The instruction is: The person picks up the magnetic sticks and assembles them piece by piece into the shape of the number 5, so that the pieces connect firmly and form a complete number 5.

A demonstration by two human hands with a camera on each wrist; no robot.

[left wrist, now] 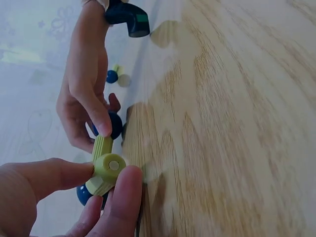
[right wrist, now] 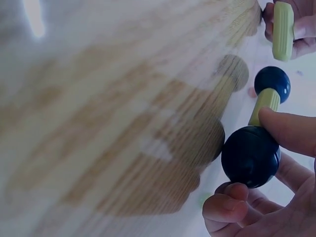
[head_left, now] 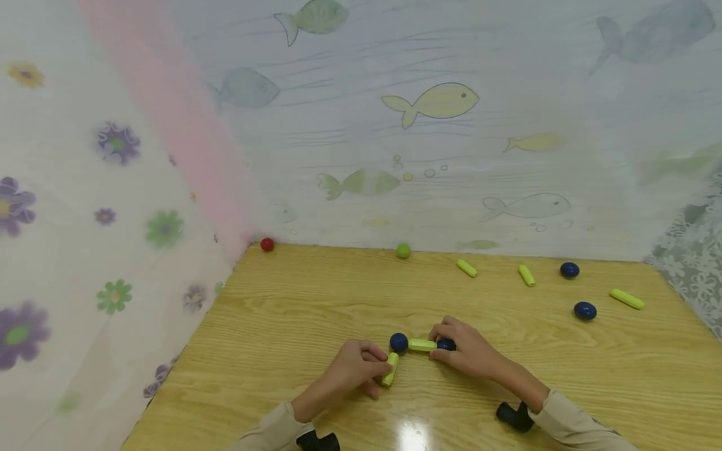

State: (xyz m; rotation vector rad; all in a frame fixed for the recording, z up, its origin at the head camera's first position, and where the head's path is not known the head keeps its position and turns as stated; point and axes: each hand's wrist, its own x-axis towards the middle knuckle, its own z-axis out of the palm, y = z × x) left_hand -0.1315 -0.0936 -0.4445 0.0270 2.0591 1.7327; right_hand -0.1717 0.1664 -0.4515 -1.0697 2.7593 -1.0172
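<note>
Rod [right wrist: 283, 32]: ribbed, left hand [head_left: 353, 365] | ball [right wrist: 250, 158]: glossy, rounded, right hand [head_left: 467, 349]

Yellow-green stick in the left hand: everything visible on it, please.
The yellow-green stick is short and straight, plastic-looking, with ridged sides and a pale round inset in one end. The left hand pinches it between thumb and fingers, over the tabletop. Its other end points toward a dark blue ball; contact isn't clear.
</note>
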